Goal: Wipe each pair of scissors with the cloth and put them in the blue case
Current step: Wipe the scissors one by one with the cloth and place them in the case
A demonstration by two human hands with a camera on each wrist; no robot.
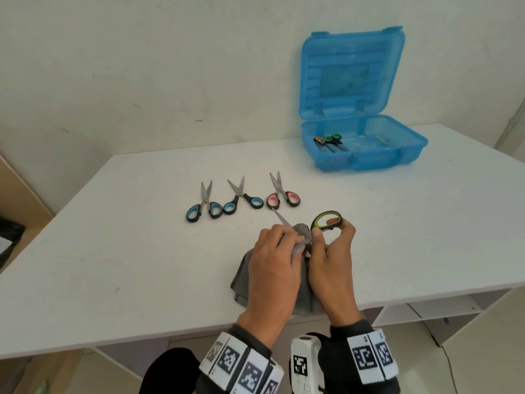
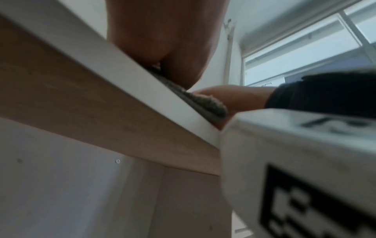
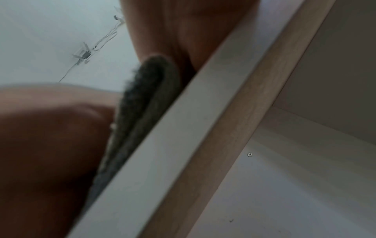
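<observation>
Head view, white table (image 1: 142, 251); my left hand (image 1: 274, 268) sits at the near edge with its fingers (image 1: 287, 233) curled round a bunch of the grey cloth (image 1: 241, 277), pinching it about the blade of the green-handled scissors (image 1: 326, 220); blade tip pokes out past the cloth toward the far left, pointing at the pink pair; my right hand (image 1: 331, 268) grips the green handle loop, thumb on the near side, fingertips through and round the ring; rest of the cloth lies flat under both hands and reaches the table's front edge

Three pairs wait in a row just beyond the hands: blue-handled scissors (image 1: 204, 206) at left, a second blue-handled pair (image 1: 241, 199) in the middle with blades open, handle touching or nearly touching the first pair's; pink-handled scissors (image 1: 282, 194) at right, nearest the blade tip

Blue case (image 1: 366, 149) stands far right on the table, well apart from the hands, lid up against the wall; in its left part I count three handle loops, one orange and two green; how many pairs that makes I cannot tell

Left wrist view: from below the table edge, blurred; heel of the hand over the cloth's fringe (image 2: 205, 103); fingers hidden; right wrist view: same angle, cloth (image 3: 146, 99) folded over the edge, fingers hidden
</observation>
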